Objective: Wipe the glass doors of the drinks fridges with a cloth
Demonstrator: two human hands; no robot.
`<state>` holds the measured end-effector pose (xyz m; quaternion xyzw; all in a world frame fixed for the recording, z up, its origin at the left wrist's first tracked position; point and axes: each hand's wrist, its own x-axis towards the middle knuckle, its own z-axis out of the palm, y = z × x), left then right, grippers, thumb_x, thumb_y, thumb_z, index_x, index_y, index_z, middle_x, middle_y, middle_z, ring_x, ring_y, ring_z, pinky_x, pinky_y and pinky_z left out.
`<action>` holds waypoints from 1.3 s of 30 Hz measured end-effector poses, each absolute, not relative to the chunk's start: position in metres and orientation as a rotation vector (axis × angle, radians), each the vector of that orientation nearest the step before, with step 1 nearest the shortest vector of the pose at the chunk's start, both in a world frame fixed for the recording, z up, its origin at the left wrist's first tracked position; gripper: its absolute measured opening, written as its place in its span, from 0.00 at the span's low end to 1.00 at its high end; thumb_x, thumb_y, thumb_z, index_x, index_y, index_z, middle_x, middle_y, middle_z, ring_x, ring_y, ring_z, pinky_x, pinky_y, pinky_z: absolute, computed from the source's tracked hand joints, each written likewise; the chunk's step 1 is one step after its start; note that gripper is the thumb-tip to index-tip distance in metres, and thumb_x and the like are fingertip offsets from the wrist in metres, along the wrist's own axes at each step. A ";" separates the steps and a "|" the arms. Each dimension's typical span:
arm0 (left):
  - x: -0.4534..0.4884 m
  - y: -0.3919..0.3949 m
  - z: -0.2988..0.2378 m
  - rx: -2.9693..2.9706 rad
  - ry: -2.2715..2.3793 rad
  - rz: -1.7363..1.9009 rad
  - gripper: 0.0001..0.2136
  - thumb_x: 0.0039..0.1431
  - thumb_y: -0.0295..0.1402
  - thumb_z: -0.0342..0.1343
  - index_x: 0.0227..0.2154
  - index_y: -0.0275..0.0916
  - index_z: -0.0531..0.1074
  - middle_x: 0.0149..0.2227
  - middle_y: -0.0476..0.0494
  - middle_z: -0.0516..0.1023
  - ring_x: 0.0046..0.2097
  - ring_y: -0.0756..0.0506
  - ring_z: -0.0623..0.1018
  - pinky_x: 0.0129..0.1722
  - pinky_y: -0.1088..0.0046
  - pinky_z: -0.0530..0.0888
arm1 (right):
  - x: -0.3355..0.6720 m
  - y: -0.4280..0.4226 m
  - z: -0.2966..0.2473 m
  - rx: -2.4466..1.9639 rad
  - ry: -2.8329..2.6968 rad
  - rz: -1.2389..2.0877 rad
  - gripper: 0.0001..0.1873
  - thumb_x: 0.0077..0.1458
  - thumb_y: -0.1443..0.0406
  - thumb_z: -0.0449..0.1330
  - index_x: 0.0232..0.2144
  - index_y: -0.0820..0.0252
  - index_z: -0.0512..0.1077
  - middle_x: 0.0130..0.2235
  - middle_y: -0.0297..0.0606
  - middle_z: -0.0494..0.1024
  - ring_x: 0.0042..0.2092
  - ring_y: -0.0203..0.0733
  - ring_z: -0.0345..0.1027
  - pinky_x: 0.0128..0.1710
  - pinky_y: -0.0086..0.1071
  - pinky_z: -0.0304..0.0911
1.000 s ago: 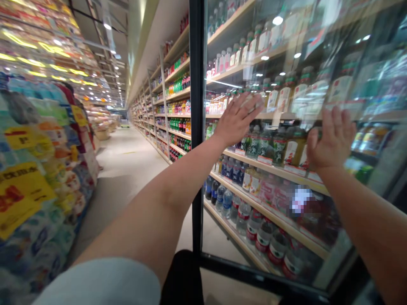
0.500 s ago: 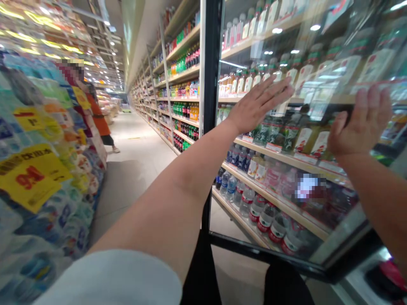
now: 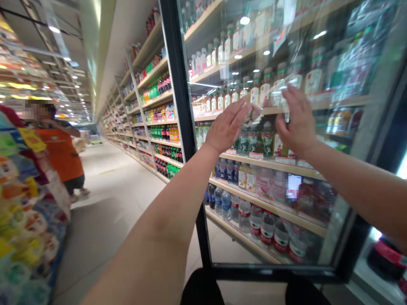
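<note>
Both my hands lie flat against a black-framed glass door (image 3: 181,84) that stands in front of me. My left hand (image 3: 227,127) presses the pane with its fingers stretched out, holding nothing. Close beside it on the right, my right hand (image 3: 295,120) also rests on the glass, fingers spread and empty. Through and in the glass I see shelves of bottled drinks (image 3: 251,212), partly as reflection.
A long supermarket aisle (image 3: 104,195) runs away on the left beside drink shelves (image 3: 152,110). A person in an orange top (image 3: 60,156) stands at the left near stacked packaged goods (image 3: 22,220). The door's lower frame (image 3: 273,273) is near my legs.
My right hand has moved left along the glass, close to my left hand. The door has swung and the view has turned. The person in orange is now nearer at the left.
</note>
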<state>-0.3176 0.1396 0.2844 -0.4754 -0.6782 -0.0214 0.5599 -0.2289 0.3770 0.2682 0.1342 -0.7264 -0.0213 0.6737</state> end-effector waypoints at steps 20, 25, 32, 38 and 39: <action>-0.319 0.140 0.280 -0.804 -1.536 -0.348 0.37 0.73 0.34 0.46 0.76 0.44 0.33 0.76 0.39 0.48 0.77 0.37 0.34 0.75 0.40 0.33 | -0.262 0.347 0.345 0.045 -1.661 -0.043 0.21 0.72 0.68 0.44 0.61 0.61 0.67 0.66 0.40 0.66 0.68 0.39 0.54 0.73 0.44 0.51; -0.326 0.157 0.280 -0.724 -1.638 -0.559 0.37 0.74 0.36 0.43 0.76 0.35 0.29 0.77 0.37 0.34 0.74 0.28 0.23 0.69 0.29 0.25 | -0.255 0.363 0.314 0.275 -1.751 -0.184 0.24 0.72 0.58 0.51 0.64 0.59 0.65 0.72 0.36 0.58 0.75 0.43 0.41 0.77 0.48 0.43; -0.335 0.137 0.274 -0.787 -1.620 -0.412 0.35 0.75 0.41 0.44 0.77 0.41 0.35 0.77 0.41 0.40 0.76 0.34 0.26 0.75 0.38 0.32 | -0.252 0.386 0.337 -0.043 -1.704 -0.042 0.23 0.73 0.62 0.47 0.66 0.60 0.62 0.72 0.40 0.56 0.73 0.45 0.46 0.75 0.51 0.48; -0.327 0.128 0.268 -0.639 -1.801 -0.242 0.33 0.75 0.42 0.44 0.77 0.39 0.43 0.77 0.45 0.35 0.77 0.34 0.32 0.76 0.46 0.37 | -0.265 0.386 0.300 0.446 -1.710 -0.261 0.22 0.71 0.60 0.51 0.63 0.51 0.69 0.68 0.33 0.65 0.73 0.48 0.51 0.74 0.53 0.55; -0.328 0.128 0.267 -0.648 -1.775 -0.263 0.33 0.75 0.42 0.45 0.76 0.40 0.44 0.77 0.46 0.37 0.77 0.35 0.33 0.76 0.47 0.37 | -0.267 0.389 0.298 0.501 -1.680 -0.270 0.22 0.71 0.60 0.51 0.64 0.48 0.68 0.68 0.31 0.65 0.72 0.50 0.54 0.73 0.55 0.56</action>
